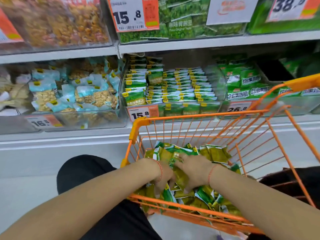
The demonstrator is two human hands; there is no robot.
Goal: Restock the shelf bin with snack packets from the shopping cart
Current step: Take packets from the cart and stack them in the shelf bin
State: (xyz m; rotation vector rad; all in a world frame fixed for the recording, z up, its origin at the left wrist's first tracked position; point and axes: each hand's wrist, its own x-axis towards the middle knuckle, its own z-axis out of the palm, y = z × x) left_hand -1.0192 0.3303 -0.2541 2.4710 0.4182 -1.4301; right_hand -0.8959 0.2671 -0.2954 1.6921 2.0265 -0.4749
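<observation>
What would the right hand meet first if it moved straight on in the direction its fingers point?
The right hand points down-left into the green snack packets it already touches; beyond them, probably the left hand, though depth is unclear.

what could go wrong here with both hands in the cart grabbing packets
1. Both the left hand and the right hand are buried in the loose packets, so an overfull grab may spill some on the lift.
2. The shelf bin already holds tidy rows; dropping a handful in could knock them over.
3. Packets could snag on the cart wires.
</observation>
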